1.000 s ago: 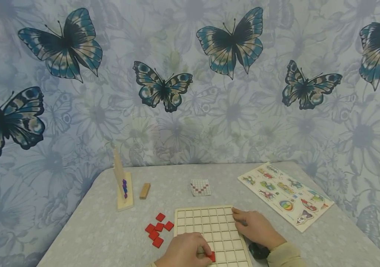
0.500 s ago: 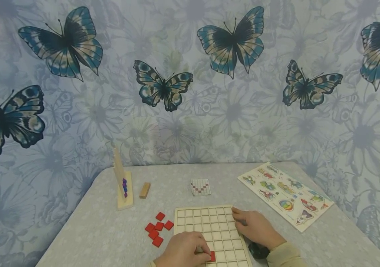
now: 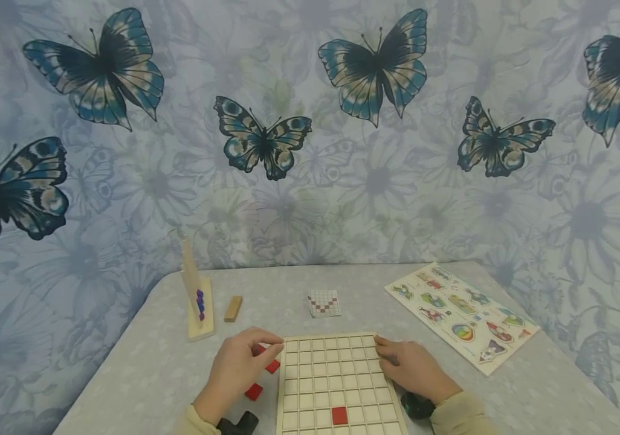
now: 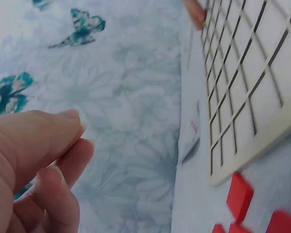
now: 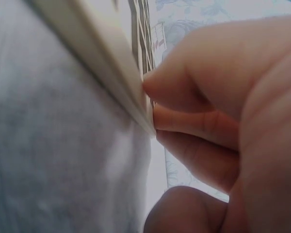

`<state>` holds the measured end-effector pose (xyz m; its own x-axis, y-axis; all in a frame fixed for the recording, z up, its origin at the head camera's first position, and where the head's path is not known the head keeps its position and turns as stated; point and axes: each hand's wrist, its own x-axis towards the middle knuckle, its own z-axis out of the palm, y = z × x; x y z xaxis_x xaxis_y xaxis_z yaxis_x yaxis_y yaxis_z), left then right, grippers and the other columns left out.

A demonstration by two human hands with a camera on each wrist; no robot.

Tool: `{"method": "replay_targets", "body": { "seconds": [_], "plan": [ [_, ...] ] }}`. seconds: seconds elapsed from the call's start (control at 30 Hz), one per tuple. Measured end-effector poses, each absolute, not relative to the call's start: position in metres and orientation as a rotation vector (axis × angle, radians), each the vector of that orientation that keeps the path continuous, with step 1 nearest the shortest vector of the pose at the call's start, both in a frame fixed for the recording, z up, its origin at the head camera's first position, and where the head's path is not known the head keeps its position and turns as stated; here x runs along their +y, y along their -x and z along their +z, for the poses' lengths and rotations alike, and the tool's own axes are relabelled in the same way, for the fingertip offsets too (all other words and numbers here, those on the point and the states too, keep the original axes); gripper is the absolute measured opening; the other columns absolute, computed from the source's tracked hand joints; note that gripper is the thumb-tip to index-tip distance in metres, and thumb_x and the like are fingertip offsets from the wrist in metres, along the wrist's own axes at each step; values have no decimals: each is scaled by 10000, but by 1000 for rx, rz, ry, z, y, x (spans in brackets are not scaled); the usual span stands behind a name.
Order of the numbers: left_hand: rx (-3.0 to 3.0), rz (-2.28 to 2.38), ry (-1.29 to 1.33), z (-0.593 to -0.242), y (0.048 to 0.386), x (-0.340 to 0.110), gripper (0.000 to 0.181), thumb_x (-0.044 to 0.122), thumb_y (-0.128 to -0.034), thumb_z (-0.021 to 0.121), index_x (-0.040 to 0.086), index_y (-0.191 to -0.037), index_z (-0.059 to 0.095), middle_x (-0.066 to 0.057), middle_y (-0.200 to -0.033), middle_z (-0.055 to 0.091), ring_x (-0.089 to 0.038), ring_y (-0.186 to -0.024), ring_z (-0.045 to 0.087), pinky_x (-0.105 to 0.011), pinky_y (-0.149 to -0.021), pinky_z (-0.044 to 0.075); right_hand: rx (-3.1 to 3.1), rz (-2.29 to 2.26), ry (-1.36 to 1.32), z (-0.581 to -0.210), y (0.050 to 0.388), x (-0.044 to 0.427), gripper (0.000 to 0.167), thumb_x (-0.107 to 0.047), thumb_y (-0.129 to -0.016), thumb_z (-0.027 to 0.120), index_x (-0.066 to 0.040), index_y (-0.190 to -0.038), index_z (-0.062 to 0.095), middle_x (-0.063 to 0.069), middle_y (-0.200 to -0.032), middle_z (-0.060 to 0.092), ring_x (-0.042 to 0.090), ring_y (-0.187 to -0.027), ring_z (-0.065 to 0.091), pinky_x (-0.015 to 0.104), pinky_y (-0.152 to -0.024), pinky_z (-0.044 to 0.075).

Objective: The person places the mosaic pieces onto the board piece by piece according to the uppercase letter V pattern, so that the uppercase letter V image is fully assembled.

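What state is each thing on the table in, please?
Grid board: flat, one visible cell filled
Placed red tile: lying in a cell
Loose red tiles: scattered, partly hidden
Pattern card: pattern face up
Picture puzzle: lying flat
Wooden block: lying flat
Wooden panel: standing upright
Purple pieces: clustered

On the right, the right hand (image 5: 254, 111) is holding the pale rim of a gridded board (image 5: 99, 43), its fingertips touching near the far end while one digit is curling clear of it. A blurred grey cloth (image 5: 43, 131) is spreading on the left, and a white card with reddish marks (image 5: 158, 39) is showing beyond the board, before a far flowered backdrop (image 5: 223, 8).
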<state>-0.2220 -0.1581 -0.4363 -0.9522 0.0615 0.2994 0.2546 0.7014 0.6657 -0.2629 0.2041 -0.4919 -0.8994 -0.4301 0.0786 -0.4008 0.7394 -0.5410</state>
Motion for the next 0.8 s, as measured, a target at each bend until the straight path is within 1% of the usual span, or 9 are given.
{"method": "replay_targets", "body": {
  "seconds": [0.07,0.17,0.23,0.33,0.4,0.47,0.57,0.63,0.8],
  "plan": [
    [-2658,-1100,155,-436,223,-165,125,258,-878,831,349,-958,798,150,-934,733,-56,-573,516,-256,-483,415,2886,-867,675,-492,262,203,411,-259,-1009,648,-62,-1369,658,83,-1524,543,410,-1313,582,579,-1011,488],
    [-2707,-1084,75,-442,227,-173,131,246,-887,818,283,-1013,809,102,-838,741,-92,-554,516,-281,-465,406,2893,-857,648,-492,262,202,412,-259,-1003,655,-63,-1365,661,76,-1523,546,407,-1324,575,588,-1029,471],
    [-2750,-1059,65,-450,229,-177,142,242,-891,810,249,-1032,812,81,-859,758,-87,-561,523,-283,-482,409,2896,-861,639,-493,262,202,414,-264,-1002,657,-68,-1367,661,64,-1526,543,400,-1330,570,582,-1034,470],
    [-2798,-1036,103,-463,234,-179,155,226,-897,800,209,-1050,813,62,-912,771,-73,-508,457,-274,-492,389,2901,-866,630,-493,263,202,412,-264,-1004,654,-73,-1369,661,50,-1527,543,391,-1342,560,579,-1051,458],
    [-2798,-1029,151,-470,236,-179,163,154,-908,774,199,-1061,812,45,-991,773,-57,-487,423,-258,-489,380,2904,-865,625,-493,263,202,410,-259,-1002,657,-75,-1367,662,47,-1525,545,384,-1344,561,576,-1054,458],
    [-2799,-1051,167,-476,237,-178,226,70,-922,718,203,-1080,809,27,-966,768,-55,-479,415,-253,-463,380,2905,-870,616,-493,262,202,406,-248,-996,663,-72,-1361,667,51,-1521,550,385,-1343,562,581,-1057,454],
    [-2791,-1069,172,-481,237,-178,380,-54,-889,629,203,-1107,804,3,-914,756,-62,-497,478,-255,-434,406,2898,-887,616,-493,261,202,406,-245,-989,673,-67,-1353,672,54,-1517,554,396,-1340,562,588,-1052,456],
    [-2795,-1060,175,-482,236,-178,421,-74,-868,606,208,-1113,802,-6,-921,759,-70,-510,501,-261,-428,417,2893,-894,623,-493,261,202,407,-245,-987,676,-65,-1352,673,56,-1516,554,404,-1338,561,591,-1050,454],
    [-2809,-1005,207,-484,235,-181,416,-55,-839,640,198,-1130,796,-29,-1106,768,-74,-583,545,-256,-440,414,2893,-886,639,-491,261,201,408,-248,-988,677,-66,-1354,672,55,-1519,552,403,-1335,564,586,-1045,460]
  ]
}}
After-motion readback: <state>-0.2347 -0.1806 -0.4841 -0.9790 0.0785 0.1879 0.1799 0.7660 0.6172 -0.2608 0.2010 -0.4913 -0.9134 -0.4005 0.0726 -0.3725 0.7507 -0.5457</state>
